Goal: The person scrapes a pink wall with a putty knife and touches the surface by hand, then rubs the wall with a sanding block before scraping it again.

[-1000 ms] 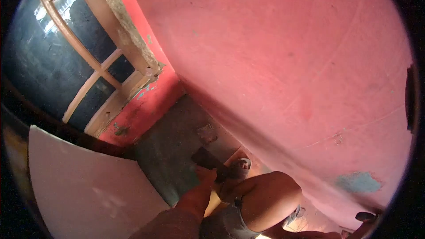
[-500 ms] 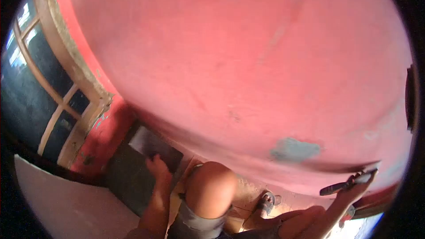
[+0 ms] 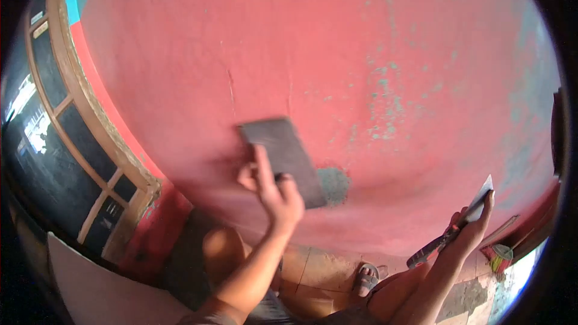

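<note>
My left hand (image 3: 277, 195) grips a dark, flat rectangular plate (image 3: 295, 156) from its near side. One finger lies stretched along its face, and the other fingers are curled. The plate is held up in front of the pink wall (image 3: 180, 84), its lower right corner overlapping a round grey patch (image 3: 334, 185). At the right, my right hand (image 3: 466, 232) is wrapped round a putty knife (image 3: 478, 206) with a black handle. Its pale metal blade points upward, close by the wall.
Green flecks (image 3: 385, 96) show through the wall's paint. A wood-framed window (image 3: 81, 126) stands at the left, above a pale panel (image 3: 102, 283). Below are my bent knee (image 3: 223, 250), a sandalled foot (image 3: 365, 279) on the tiles, and a small mesh-like object (image 3: 501, 257) at the right.
My left hand has lifted the plate from low by the floor up to the wall. My right hand has turned the putty knife from lying along the wall to pointing up. The view has shifted.
</note>
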A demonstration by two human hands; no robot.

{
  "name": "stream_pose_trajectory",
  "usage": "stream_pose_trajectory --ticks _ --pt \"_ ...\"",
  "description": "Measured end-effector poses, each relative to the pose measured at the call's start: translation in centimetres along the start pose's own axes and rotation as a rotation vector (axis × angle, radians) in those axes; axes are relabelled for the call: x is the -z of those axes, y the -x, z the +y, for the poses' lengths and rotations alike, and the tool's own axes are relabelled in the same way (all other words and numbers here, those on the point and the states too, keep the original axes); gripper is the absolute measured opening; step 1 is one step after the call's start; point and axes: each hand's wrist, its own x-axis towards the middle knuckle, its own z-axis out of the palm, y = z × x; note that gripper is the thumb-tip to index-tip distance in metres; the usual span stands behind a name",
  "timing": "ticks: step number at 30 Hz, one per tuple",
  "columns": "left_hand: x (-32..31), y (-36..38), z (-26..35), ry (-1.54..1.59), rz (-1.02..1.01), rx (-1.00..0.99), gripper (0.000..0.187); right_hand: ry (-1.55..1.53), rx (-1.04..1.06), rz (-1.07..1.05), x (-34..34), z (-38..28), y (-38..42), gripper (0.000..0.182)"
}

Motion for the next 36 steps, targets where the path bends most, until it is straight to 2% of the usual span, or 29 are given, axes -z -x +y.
stream_pose_trajectory --ticks 1,3,4,8,11,13,14,16,17,19,20,21,24,26,28,29,30,31,33,36 --pt "-2.0 0.9 0.3 0.087 0.022 -0.055 0.070 -0.010 0.015 0.013 -0.4 -0.7 1.2 0.046" --pt "-5.1 4.2 -1.0 -0.198 0.001 -0.167 0.070 -0.033 -0.001 0.026 -0.4 -1.0 1.2 0.045" --pt "-6.7 6.4 -3.9 -0.232 -0.032 -0.228 0.073 -0.045 -0.012 0.031 -0.4 -0.5 1.1 0.044" --pt "-6.1 12.5 -7.6 -0.240 -0.301 -0.437 0.087 -0.060 -0.032 0.021 0.4 -0.7 1.7 0.040" --pt "-5.5 7.6 -4.3 -0.213 -0.183 -0.388 0.095 -0.084 -0.023 -0.014 -0.5 -1.2 2.2 0.039" --pt "-5.7 0.6 -0.2 -0.090 -0.023 -0.398 0.094 -0.069 -0.058 -0.076 0.0 -0.9 2.8 0.039" --pt "-5.8 -0.9 0.7 -0.033 0.057 -0.399 0.094 -0.077 -0.059 -0.008 0.1 -0.4 2.7 0.040" --pt "-5.8 1.5 0.0 -0.193 0.006 -0.445 0.077 -0.110 -0.037 0.115 -0.3 0.1 2.1 0.041" --pt "-6.3 2.8 -0.4 -0.259 -0.011 -0.481 0.071 -0.090 -0.056 0.057 0.5 0.4 1.4 0.041" --pt "-6.2 11.0 -5.1 -0.511 -0.487 -0.547 0.059 -0.081 -0.070 -0.026 0.8 0.5 1.9 0.042" --pt "-5.9 13.7 -7.7 -0.396 -0.569 -0.610 0.058 -0.069 -0.071 -0.076 0.3 0.3 2.3 0.042" --pt "-6.1 15.0 -9.3 -0.278 -0.648 -0.668 0.057 -0.062 -0.052 -0.030 -0.4 0.6 2.6 0.042" --pt "-4.8 8.7 -4.7 -0.387 -0.563 -0.684 0.064 0.033 -0.094 -0.036 -1.3 0.3 4.3 0.043" --pt "-4.9 1.6 0.1 -0.335 -0.181 -0.567 0.067 -0.001 -0.102 0.002 -1.1 1.1 3.9 0.040" --pt "-4.6 -2.1 1.9 -0.317 -0.058 -0.523 0.074 -0.045 -0.068 0.052 -1.5 1.3 3.2 0.035" --pt "-5.0 -0.9 2.1 -0.242 -0.047 -0.504 0.075 -0.020 -0.084 0.055 -1.8 0.6 4.2 0.034" --pt "-5.7 2.0 0.7 -0.252 -0.109 -0.502 0.077 -0.038 -0.082 0.050 -1.8 0.5 4.1 0.034" --pt "-6.6 6.0 -1.9 -0.351 -0.255 -0.539 0.073 -0.059 -0.079 0.044 -1.7 0.8 3.8 0.034" --pt "-7.5 14.5 -9.8 -0.351 -0.810 -0.823 0.068 -0.058 -0.074 0.023 -1.3 0.8 3.9 0.037" --pt "-7.1 13.1 -9.0 -0.353 -0.476 -1.008 0.066 -0.016 -0.080 -0.011 -1.6 0.8 3.8 0.044"
